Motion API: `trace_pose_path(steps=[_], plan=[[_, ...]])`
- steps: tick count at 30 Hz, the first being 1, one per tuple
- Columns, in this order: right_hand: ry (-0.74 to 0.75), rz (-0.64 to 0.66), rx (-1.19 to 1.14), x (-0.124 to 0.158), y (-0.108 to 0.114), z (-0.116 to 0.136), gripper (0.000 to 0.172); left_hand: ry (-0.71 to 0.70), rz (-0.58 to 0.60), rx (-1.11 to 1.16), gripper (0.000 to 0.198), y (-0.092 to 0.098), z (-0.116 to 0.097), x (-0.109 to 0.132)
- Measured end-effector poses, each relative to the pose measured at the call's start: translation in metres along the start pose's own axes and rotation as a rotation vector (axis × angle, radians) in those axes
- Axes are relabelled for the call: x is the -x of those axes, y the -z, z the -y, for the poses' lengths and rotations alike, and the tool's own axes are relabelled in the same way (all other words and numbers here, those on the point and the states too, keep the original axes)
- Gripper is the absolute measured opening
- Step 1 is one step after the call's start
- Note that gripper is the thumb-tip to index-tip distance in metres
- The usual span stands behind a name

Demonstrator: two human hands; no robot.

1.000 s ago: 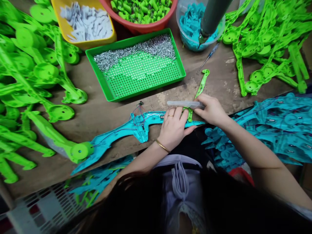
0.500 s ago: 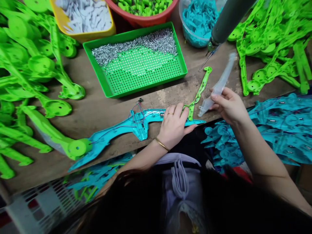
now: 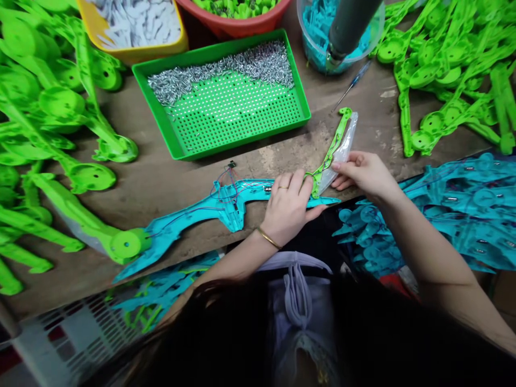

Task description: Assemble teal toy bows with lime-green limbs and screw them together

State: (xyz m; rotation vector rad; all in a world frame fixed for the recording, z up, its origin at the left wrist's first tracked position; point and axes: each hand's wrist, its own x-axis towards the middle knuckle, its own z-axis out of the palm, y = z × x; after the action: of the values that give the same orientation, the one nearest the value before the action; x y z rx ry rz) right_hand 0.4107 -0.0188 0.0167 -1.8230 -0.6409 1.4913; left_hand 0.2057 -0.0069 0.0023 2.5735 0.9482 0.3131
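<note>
Strip (image 3: pixel 342 153) in right hand (image 3: pixel 365 173), near table edge (image 3: pixel 201 243)

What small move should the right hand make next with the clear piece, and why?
Probably press the clear strip down flat along the green piece. The right hand pinches the strip's near end, and the strip lies beside the piece, seemingly not seated. The left hand pins the teal bow part and the piece's ring end.

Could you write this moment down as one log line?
left hand: flat on teal bow part | right hand: holding clear strip along green limb | behind: green tray with screws
</note>
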Motion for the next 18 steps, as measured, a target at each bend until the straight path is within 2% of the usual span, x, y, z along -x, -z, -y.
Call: trace_pose_path(steps=[4, 7, 13, 15, 18], plan=[[0.012, 0.032, 0.160, -0.005, 0.004, 0.004, 0.040, -0.016, -0.024, -0.010, 0.054, -0.003, 0.002, 0.000], [0.013, 0.060, 0.248, -0.007, 0.006, 0.008, 0.041, -0.019, -0.040, -0.017, 0.058, -0.004, 0.002, 0.002], [-0.062, 0.069, 0.628, -0.010, 0.015, 0.023, 0.045, -0.062, -0.028, -0.105, 0.045, -0.002, -0.001, 0.005], [0.010, -0.009, 0.686, -0.019, 0.021, 0.029, 0.040, -0.073, -0.061, -0.138, 0.044, -0.002, -0.001, 0.005], [0.181, -0.195, 0.509, -0.041, 0.030, 0.039, 0.023, -0.101, -0.110, -0.160, 0.045, -0.002, 0.001, 0.005]])
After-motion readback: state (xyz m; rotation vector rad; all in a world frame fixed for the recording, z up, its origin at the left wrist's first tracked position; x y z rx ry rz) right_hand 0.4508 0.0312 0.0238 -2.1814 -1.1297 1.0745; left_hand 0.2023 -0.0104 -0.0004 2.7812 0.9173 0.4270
